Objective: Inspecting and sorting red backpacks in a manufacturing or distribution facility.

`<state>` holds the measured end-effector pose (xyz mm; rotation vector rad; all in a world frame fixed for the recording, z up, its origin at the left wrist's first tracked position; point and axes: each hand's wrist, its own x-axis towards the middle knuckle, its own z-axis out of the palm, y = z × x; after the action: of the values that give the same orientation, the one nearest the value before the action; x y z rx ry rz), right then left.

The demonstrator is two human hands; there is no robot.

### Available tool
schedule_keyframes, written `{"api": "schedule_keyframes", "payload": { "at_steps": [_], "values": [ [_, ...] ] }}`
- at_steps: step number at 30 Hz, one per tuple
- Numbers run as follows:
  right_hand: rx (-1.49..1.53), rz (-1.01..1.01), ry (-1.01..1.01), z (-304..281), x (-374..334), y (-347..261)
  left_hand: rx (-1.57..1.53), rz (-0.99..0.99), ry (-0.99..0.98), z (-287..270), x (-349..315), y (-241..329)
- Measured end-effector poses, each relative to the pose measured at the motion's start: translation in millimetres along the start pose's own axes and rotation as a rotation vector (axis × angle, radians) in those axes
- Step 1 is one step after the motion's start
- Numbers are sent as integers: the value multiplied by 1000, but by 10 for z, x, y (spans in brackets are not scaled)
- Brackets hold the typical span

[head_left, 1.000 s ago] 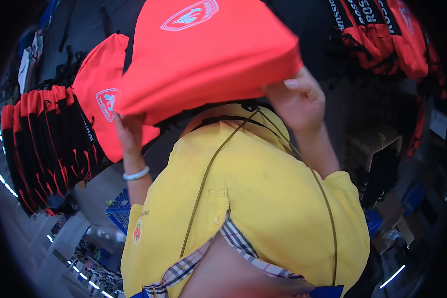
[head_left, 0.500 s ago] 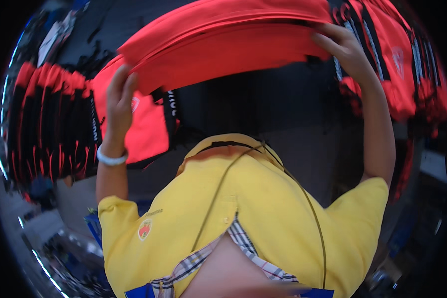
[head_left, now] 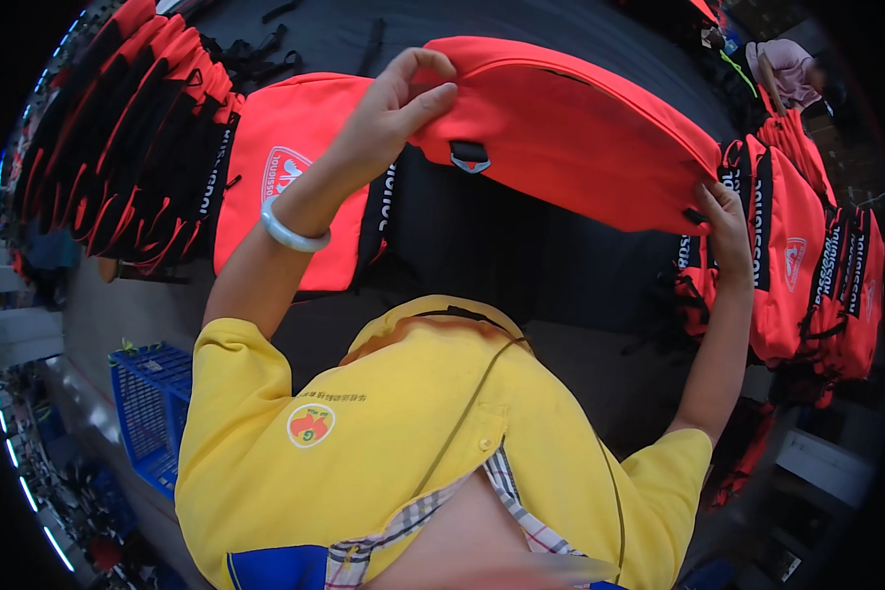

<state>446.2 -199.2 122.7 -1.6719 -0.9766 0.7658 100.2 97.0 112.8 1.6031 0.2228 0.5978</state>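
A bright red fabric bag (head_left: 570,138) stretches between my two hands above the dark table, with a zip-like seam along its upper edge and a short black strap tab near its left end. My left hand (head_left: 403,103), with a pale bangle on its wrist, pinches the bag's left end between thumb and fingers. At the lower right end my right hand (head_left: 726,226) grips the corner, its thumb beside a small black tab. Left of the held piece, a red and black bag (head_left: 295,211) with a white emblem lies on the table, partly hidden by my left forearm.
A row of red and black bags (head_left: 138,138) stands at the far left. More bags (head_left: 787,256) are stacked on the right. Black straps (head_left: 251,59) lie on the dark table (head_left: 442,226). A blue plastic crate (head_left: 152,413) sits lower left. Another person (head_left: 789,71) is at the far right.
The view has shifted. The held bag has gone from nearly level to sloping down to the right, with my left hand higher and my right hand lower. Both hands keep their hold.
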Motion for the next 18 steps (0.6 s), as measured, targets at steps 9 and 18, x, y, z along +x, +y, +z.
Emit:
{"api": "schedule_keyframes", "payload": {
  "at_steps": [9, 18],
  "values": [
    [119, -38, -1, 13, 221, -140, 815, 542, 70, 162, -113, 183],
    [109, -203, 60, 308, 112, -508, 73, 169, 207, -516, 405, -181]
  ]
}}
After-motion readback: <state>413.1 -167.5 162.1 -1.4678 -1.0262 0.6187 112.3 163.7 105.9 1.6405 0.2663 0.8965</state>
